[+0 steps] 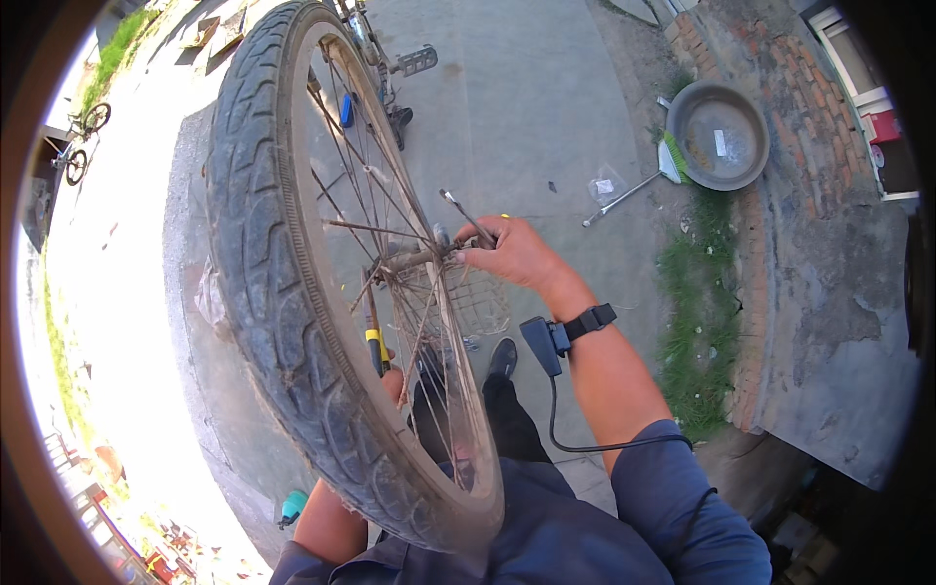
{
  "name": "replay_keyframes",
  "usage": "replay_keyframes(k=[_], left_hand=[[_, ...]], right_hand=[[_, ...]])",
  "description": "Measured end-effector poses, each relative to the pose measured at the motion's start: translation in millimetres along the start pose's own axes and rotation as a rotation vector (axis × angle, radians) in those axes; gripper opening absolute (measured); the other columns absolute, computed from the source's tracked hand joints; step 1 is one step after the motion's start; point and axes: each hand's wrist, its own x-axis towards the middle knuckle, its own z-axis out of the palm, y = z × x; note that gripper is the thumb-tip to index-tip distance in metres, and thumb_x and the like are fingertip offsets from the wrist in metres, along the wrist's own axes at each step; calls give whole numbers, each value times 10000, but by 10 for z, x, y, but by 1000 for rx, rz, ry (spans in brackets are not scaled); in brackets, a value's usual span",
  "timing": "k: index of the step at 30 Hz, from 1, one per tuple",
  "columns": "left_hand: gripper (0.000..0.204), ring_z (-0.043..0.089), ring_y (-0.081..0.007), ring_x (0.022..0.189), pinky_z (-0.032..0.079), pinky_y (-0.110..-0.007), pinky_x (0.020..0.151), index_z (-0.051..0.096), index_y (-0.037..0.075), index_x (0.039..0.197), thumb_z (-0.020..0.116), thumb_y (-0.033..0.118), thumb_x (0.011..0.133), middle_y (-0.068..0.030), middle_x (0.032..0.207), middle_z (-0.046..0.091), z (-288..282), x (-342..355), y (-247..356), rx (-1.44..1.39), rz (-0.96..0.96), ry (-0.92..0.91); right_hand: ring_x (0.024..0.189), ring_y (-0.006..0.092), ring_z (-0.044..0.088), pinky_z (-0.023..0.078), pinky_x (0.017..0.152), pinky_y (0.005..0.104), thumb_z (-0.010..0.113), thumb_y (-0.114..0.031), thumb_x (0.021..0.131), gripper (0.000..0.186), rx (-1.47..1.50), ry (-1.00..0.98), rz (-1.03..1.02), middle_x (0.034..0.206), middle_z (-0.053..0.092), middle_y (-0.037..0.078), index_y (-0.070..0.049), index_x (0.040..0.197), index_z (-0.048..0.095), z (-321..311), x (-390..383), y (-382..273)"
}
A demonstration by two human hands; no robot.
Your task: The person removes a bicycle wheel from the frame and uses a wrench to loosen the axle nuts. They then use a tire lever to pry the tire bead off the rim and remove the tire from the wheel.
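Observation:
A dusty bicycle wheel [255, 224] with a worn black tyre and rusty spokes stands large before me, part of a bicycle whose pedal [417, 60] shows behind it. My right hand [495, 252] is closed around a slim metal tool [466, 214] beside the hub's axle [409, 261], its thumb near the axle end. My left hand [390, 380], seen through the spokes and mostly hidden by the tyre, grips a tool with a yellow-and-black handle [372, 343] pointing up toward the hub. A wire basket [483, 302] shows behind the hub.
A grey basin [717, 136] sits by the right-hand brick edge, beside a green broom [671, 156] and clear plastic bag [604, 185]. Grass [697, 312] runs along that edge. Another bicycle [83, 146] stands far left in sunlight. A teal object [292, 507] lies low left.

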Motion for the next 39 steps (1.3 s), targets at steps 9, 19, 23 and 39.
replay_keyframes(k=[9, 19, 23, 39], left_hand=[[319, 658, -226, 644, 530, -360, 566, 519, 18, 1204, 563, 48, 889, -96, 832, 609, -58, 91, -207, 21, 17, 1], [297, 643, -220, 623, 515, -360, 562, 538, 2, 1170, 572, 44, 878, -97, 832, 596, 71, -46, 192, -35, -13, 8], [298, 638, -219, 632, 512, -362, 562, 536, 0, 1174, 566, 43, 881, -109, 840, 593, 109, -69, 185, -47, 1, 30], [461, 707, -276, 940, 554, -394, 840, 550, -5, 1336, 645, 218, 944, -160, 1044, 715, 29, 171, -337, 20, 195, -35]], right_hand=[[632, 32, 431, 367, 568, 254, 821, -201, 858, 251, 116, 15, 14, 703, 512, -77, -48, 1037, 735, -28, 7, 115], [560, 52, 471, 344, 474, 215, 780, -196, 952, 232, 765, -135, 109, 743, 573, -48, -99, 1148, 701, -172, -101, 229], [593, 70, 506, 350, 490, 224, 752, -197, 980, 198, 908, -227, 42, 784, 580, -23, -85, 1133, 695, -191, -200, 273], [642, 147, 583, 401, 510, 253, 721, -59, 879, 222, 899, -77, 299, 1012, 714, 92, -70, 1093, 662, 8, -1206, 206]])
